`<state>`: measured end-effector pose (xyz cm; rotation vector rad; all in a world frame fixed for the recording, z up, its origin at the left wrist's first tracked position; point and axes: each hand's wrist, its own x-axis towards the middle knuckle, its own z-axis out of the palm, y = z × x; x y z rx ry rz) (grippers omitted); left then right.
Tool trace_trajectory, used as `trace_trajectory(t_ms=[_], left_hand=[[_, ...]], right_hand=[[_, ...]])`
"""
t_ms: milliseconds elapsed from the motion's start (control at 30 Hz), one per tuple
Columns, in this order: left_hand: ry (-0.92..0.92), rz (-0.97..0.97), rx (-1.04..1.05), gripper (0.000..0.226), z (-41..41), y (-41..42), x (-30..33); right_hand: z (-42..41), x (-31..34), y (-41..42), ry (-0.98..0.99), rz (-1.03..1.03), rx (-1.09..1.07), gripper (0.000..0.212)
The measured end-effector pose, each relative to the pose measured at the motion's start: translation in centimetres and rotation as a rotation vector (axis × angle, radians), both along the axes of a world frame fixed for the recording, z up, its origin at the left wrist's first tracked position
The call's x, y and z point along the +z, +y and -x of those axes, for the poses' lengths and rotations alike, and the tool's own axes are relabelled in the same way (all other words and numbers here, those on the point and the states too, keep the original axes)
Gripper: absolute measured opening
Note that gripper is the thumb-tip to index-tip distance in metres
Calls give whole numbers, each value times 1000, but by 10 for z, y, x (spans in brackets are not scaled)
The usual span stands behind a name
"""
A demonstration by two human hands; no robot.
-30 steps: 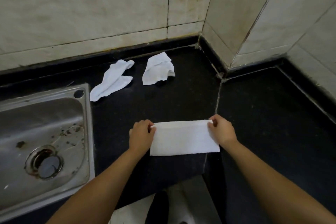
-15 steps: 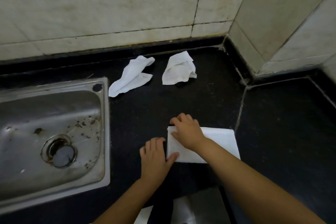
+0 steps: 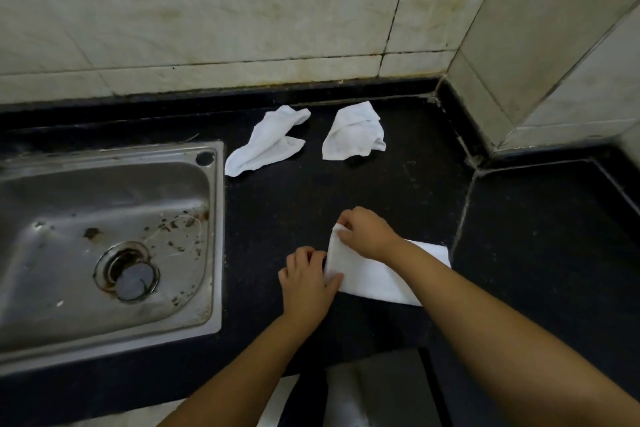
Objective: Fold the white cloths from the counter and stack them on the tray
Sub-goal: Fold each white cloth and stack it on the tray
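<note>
the right hand [image 3: 367, 234] pinches the flat white rectangular cloth [image 3: 377, 279] at its left end, seemingly to fold it over, while the left hand [image 3: 306, 282], its fingers [image 3: 304, 255] curled, pins that end to the black stone desk [image 3: 346, 191].

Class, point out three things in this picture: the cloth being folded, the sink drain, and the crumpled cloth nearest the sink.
Cloth being folded [image 3: 374, 279], head view, on its flat middle.
Sink drain [image 3: 127, 272], head view, on the strainer's centre.
Crumpled cloth nearest the sink [image 3: 265, 142], head view, on its middle fold.

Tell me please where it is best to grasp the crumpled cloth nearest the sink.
Probably pinch the raised upper end of the crumpled cloth from above: it lies loose on the black counter, apart from the sink, with bunched folds there.
</note>
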<state>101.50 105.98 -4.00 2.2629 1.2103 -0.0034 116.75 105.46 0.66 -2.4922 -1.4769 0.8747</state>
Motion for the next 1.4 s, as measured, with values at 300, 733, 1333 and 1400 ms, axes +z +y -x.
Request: trace_trajectory(t_ms=[300,733,1333,1400], left_hand=[[-527,-89,-144,14,-47,68,140],[-253,8,-429,10,44,-16,41],[-30,69,28,15,-46,68,11],[-13,-25,45,15,-47,64,5]], right_hand=[[-64,125,-33,175,-709,-282,7],[8,11,-164,380,-335,-153,16],[-42,-20,-38,280,-223,-465,29],[-41,-26,-36,168,-173,-430,34]])
